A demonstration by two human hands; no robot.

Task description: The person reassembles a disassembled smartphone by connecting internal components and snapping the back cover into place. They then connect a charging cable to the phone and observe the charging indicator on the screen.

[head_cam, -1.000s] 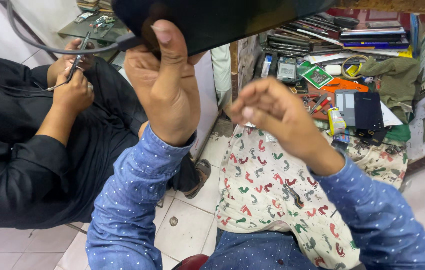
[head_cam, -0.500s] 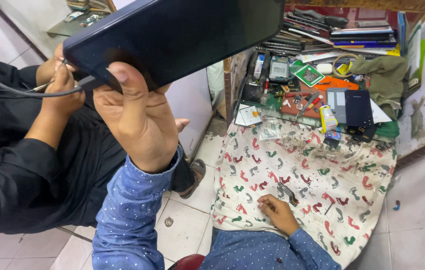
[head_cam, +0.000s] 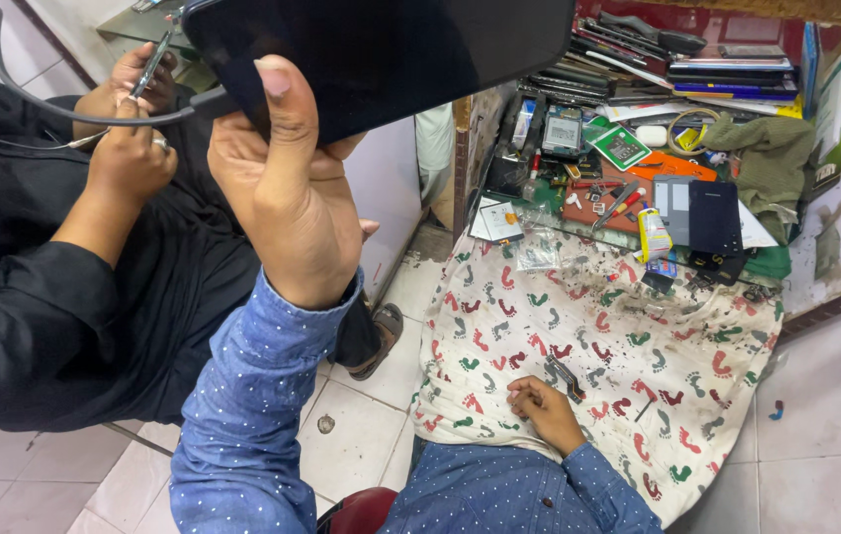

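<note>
— What room did you have around the hands?

— Not much on the left. My left hand (head_cam: 287,193) was raised high near the top of the view, thumb pressed flat on the face of a large flat black glass-fronted tablet (head_cam: 381,54), the other fingers behind it, so it was closed around the tablet's lower edge. A co-worker in a black shirt (head_cam: 54,287) sat just beside that arm, both of that person's hands (head_cam: 129,119) busy near a grey cable (head_cam: 54,104) that ran to the tablet's left corner. My right hand (head_cam: 542,410) lay low and well apart, resting on a white cloth printed with red and green footprints (head_cam: 598,336), fingers curled loosely. I could not tell whether it held anything. A small dark metal tool (head_cam: 566,378) lay just beside it.

— And the tablet itself?

— Dark, glossy, screen blank, tilted. Its upper part ran off the top of the frame.

— The surroundings?

— The cloth was stained with dark marks. Beyond it stood a cluttered workbench (head_cam: 638,129) with small electronic parts, a yellow glue tube (head_cam: 650,233), a black rectangular device (head_cam: 712,218) and an olive rag (head_cam: 756,158). The floor (head_cam: 361,445) was pale tile.
</note>
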